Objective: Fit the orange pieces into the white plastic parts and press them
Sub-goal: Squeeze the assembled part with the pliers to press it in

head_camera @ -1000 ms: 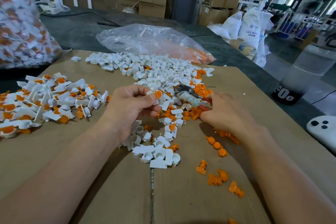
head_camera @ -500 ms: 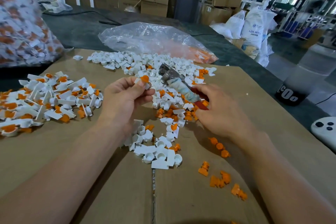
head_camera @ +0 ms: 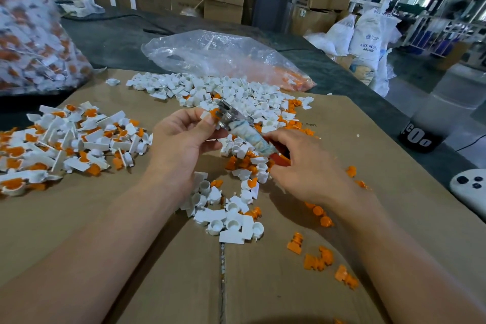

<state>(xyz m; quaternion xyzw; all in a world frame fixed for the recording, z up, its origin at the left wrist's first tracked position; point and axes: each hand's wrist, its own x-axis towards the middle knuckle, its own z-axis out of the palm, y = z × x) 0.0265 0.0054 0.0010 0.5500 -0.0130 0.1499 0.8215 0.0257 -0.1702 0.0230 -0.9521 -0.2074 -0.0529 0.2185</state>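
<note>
Since half a second ago, the tool (head_camera: 246, 133) is moving its metal head from just beside the held assembly to touching it. Left hand (head_camera: 181, 144) is pinching a small white plastic part (head_camera: 204, 115), with an orange piece (head_camera: 213, 114) seated in it, between thumb and fingertips, raised above the cardboard sheet (head_camera: 157, 258). Right hand (head_camera: 305, 168) is curling around the tool's wrapped handle. Both parts are looking light, rigid and smooth, so probably slippery. Holding the white part by its flat tab, clear of the socket, is likely keeping it steady under pressing. Finished pieces (head_camera: 65, 139) are lying heaped at left.
</note>
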